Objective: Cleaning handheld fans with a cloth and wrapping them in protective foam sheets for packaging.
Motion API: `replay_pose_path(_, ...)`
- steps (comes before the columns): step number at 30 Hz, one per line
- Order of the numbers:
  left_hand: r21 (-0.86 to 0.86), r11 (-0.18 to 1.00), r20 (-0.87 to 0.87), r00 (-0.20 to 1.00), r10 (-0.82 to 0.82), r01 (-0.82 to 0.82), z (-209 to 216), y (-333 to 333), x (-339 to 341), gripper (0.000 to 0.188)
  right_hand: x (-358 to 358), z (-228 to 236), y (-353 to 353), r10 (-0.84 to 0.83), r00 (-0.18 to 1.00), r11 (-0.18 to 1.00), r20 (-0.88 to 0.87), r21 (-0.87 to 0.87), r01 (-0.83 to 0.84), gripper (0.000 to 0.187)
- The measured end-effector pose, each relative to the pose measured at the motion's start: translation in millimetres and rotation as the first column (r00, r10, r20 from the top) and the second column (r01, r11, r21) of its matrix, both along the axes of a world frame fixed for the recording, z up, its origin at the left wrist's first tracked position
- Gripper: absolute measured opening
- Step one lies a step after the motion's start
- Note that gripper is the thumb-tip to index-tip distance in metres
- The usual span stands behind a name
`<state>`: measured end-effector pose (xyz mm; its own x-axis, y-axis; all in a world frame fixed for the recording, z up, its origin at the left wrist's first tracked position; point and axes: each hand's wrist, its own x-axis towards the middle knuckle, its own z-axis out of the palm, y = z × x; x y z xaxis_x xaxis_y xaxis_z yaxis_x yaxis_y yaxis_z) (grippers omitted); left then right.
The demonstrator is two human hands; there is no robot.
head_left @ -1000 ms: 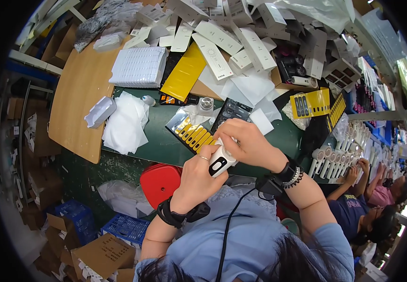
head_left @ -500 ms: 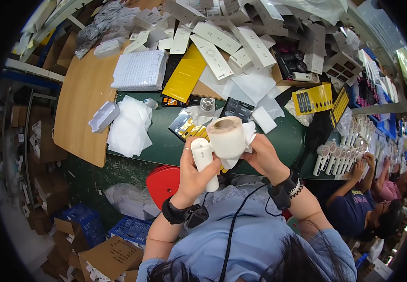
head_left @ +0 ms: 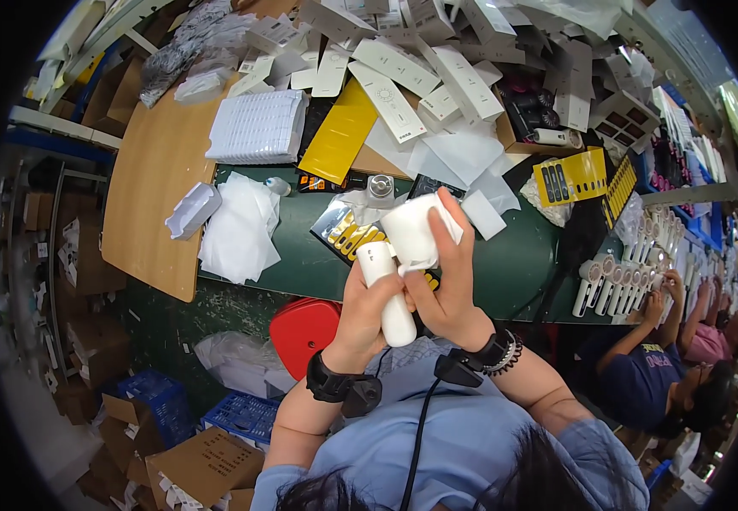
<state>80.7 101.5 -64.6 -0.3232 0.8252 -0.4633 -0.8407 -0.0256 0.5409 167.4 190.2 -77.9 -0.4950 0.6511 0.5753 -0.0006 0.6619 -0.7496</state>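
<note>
A white hair dryer (head_left: 396, 317) is held in front of my chest, over the near edge of the table. My left hand (head_left: 360, 308) is wrapped round its slim handle. The fingers of my right hand (head_left: 450, 285) press a thin white wipe (head_left: 413, 266) against the wide, round head (head_left: 405, 226). The head's open end is turned out of sight. Just beyond it lies a sheet of yellow and black stickers (head_left: 348, 230), beside a small clear-and-silver part (head_left: 380, 187).
White wipes (head_left: 240, 234) are stacked left on the green table, near a white tray (head_left: 192, 211). White boxes (head_left: 389, 102) pile up at the back. More white dryers (head_left: 614, 285) stand right, near co-workers. A red stool (head_left: 301, 332) sits below the table's edge.
The dryer's head has turned so its open end no longer shows. My right hand has moved up and left over the head with the wipe; my left hand has shifted slightly right.
</note>
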Motion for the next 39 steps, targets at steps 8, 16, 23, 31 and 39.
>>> replay_pose_path(8, -0.055, 0.979, -0.453, 0.869, -0.198, 0.194, -16.8, -13.5, 14.2, 0.049, -10.3, 6.0, 18.2, 0.211, 0.977, 0.91, 0.036, -0.373, -0.182, 0.035)
replay_pose_path(16, 0.054, 0.941, -0.217, 0.924, -0.315, 0.334, -29.8, -16.4, 4.2, 0.045, -9.9, 1.9, 31.4, 0.226, 0.913, 0.147, -0.34, -0.914, -0.377, 0.038)
replay_pose_path(23, 0.34, 0.882, 0.098, 0.921, -0.378, 0.326, -18.3, -11.6, -4.8, 0.035, 3.6, -18.5, 23.4, -0.055, 0.893, -0.192, -0.447, -0.872, -0.449, 0.033)
replay_pose_path(31, 0.147, 0.934, -0.111, 0.944, -0.31, 0.324, -6.3, -10.9, -4.5, 0.036, 19.3, 13.0, 21.0, 0.033, 0.903, 0.697, -0.428, -0.638, -0.328, 0.028)
replay_pose_path(39, 0.08, 0.93, -0.224, 0.915, -0.335, 0.36, -0.1, -8.2, 0.0, 0.042, -2.3, 4.7, 12.0, 0.181, 0.976, 0.977, -0.121, -0.091, -0.192, 0.021)
